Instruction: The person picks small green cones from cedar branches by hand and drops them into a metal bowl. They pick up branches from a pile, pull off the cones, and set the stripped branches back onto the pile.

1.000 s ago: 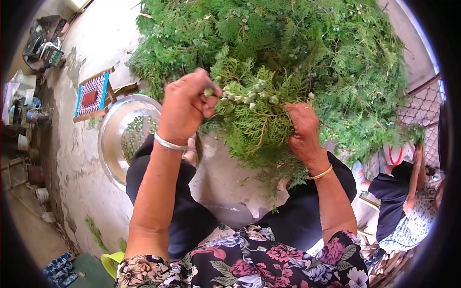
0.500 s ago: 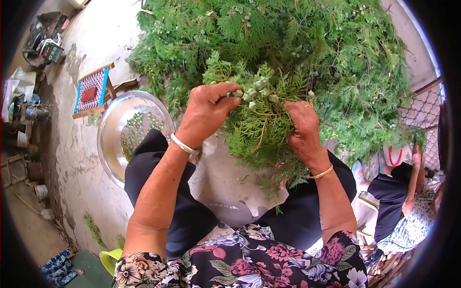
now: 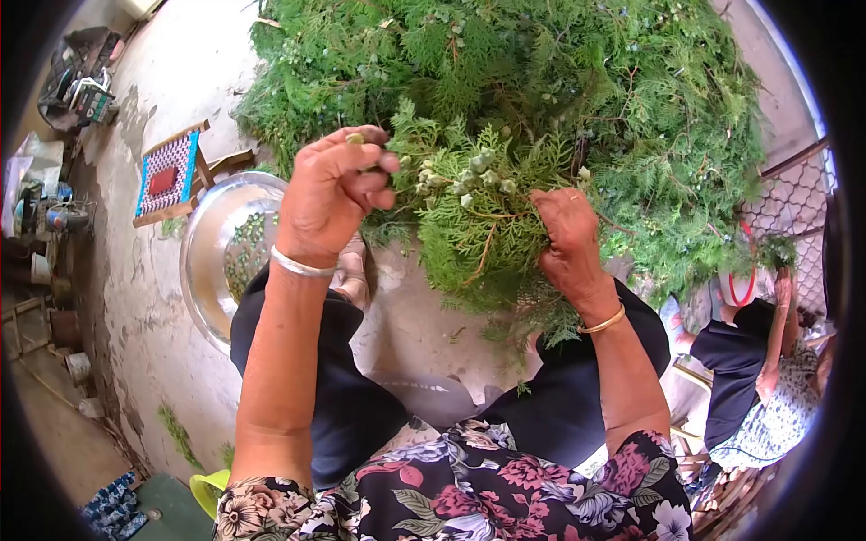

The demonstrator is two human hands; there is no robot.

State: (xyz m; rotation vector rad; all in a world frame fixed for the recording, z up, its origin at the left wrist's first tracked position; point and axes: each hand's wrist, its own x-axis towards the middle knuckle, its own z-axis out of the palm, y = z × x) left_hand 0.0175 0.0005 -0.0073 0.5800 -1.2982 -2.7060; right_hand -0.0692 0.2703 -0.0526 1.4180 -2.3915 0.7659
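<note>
My right hand grips a green cypress branch that carries several pale green cones. My left hand is raised just left of the branch, its fingers pinched on a small green cone. A big heap of the same green branches lies on the concrete floor beyond my hands. A round metal basin with picked cones in it rests on the floor by my left knee.
A small woven stool stands left of the basin. Another person in dark clothes sits at the right by a wire fence. Clutter and containers line the far left. A yellow object sits near my left hip.
My left hand reached into the branch among the cones half a second ago, then pulled back left and up with a cone pinched in its fingers. My right hand stayed on the branch.
</note>
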